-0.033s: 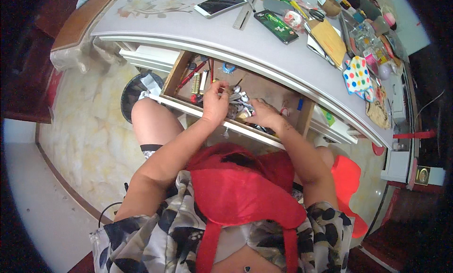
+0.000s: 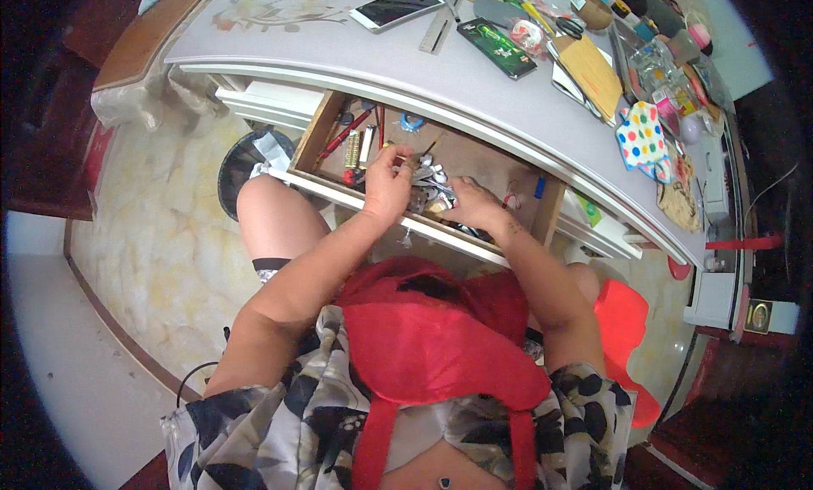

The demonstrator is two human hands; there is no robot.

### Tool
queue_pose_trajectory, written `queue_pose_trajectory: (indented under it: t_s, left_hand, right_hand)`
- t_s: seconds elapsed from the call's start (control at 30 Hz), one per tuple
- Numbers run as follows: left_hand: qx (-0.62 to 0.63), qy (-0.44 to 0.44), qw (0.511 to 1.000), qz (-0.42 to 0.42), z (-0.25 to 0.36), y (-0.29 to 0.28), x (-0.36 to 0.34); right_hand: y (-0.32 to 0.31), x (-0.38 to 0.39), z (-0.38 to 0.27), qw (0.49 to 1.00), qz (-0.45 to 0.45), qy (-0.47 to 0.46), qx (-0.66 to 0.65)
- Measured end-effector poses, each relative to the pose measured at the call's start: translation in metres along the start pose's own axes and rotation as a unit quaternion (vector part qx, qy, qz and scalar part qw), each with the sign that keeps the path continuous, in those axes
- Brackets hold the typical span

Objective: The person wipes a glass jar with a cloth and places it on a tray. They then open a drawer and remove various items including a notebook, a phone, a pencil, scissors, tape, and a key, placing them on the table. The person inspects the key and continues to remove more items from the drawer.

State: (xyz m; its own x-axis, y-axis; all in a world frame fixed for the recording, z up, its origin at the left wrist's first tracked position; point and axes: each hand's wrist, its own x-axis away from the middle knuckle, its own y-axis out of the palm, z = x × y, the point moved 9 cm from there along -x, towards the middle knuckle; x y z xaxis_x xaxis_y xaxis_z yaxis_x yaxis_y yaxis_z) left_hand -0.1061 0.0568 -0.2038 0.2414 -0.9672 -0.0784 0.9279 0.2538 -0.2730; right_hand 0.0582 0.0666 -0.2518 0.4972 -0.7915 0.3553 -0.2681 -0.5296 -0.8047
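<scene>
An open wooden drawer (image 2: 500,172) with a white front holds red pens (image 2: 343,134), a yellowish strip (image 2: 354,151), a white stick-like item (image 2: 367,144), a blue ring (image 2: 411,122) and a small blue item (image 2: 539,187). My left hand (image 2: 388,181) is over a jumble of small silver and white items (image 2: 434,177) at its front middle, fingers bent around something I cannot make out. My right hand (image 2: 477,204) grips at the same jumble from the right, its fingers partly hidden among the pieces.
On the desk (image 2: 279,33) lie a phone (image 2: 385,7), a ruler (image 2: 435,28), scissors (image 2: 569,26), papers (image 2: 593,75) and a dotted cloth (image 2: 642,138). A bin (image 2: 237,177) stands left of the drawer. A red seat (image 2: 627,337) shows beside my right arm.
</scene>
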Motion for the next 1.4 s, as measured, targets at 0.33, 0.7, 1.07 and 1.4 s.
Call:
queue_pose_trajectory:
  t_s: [0.33,0.7,1.07,1.4]
  left_hand:
    - [-0.233,0.093,0.966,0.062,-0.001,-0.072,-0.035]
    - [-0.230,0.019,0.973,0.028,-0.014,-0.067,-0.038]
    - [-0.245,0.015,0.969,0.023,-0.008,-0.067,-0.035]
    - [-0.235,0.023,0.972,0.021,-0.006,-0.065,-0.033]
  right_hand:
    - [0.005,0.000,0.024,0.991,0.028,0.012,-0.129]
    - [-0.054,0.038,-0.005,0.998,0.030,-0.016,-0.050]
    - [-0.212,0.061,-0.039,0.943,0.300,-0.090,-0.114]
    - [-0.265,-0.013,0.003,0.919,0.393,-0.033,-0.024]
